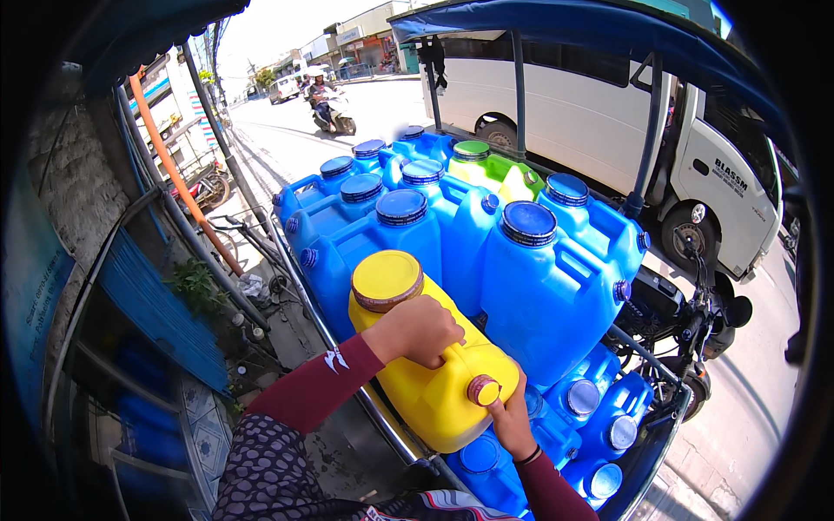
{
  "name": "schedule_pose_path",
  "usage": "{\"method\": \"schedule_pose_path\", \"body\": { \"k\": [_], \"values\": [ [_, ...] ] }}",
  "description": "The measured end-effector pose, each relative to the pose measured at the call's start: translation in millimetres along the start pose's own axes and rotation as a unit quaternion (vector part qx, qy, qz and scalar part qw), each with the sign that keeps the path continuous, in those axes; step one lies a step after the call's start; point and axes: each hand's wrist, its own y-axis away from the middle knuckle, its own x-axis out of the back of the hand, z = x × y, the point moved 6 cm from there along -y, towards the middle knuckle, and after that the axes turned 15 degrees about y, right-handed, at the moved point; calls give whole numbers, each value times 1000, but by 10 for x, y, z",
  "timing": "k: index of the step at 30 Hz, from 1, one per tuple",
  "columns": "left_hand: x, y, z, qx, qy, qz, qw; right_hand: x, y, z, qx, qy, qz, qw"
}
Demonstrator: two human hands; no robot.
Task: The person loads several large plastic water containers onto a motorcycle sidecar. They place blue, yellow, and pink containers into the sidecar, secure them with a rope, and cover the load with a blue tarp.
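My sleeves (pixel 317 391) are long and maroon, reaching to the wrists. The left one carries a small white mark (pixel 335 359) just back from my fingers. A dark band (pixel 527 455) circles my right wrist. My top (pixel 261 473) is dark with pale dots.

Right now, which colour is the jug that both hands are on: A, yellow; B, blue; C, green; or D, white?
A: the left hand grips the handle on top of the yellow jug and the right hand supports its lower end, while the blue jugs and the green jug behind it go untouched.
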Motion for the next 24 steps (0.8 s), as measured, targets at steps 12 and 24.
{"method": "schedule_pose_path", "body": {
  "k": [12, 24],
  "values": [
    [-5, 211, -11, -22, 23, 102, 994, -72, -193, 85, -11, -93, -19, 995],
    [108, 303, -61, 5, 63, 148, 987, -21, -229, 127, 87, -5, -202, 975]
  ]
}}
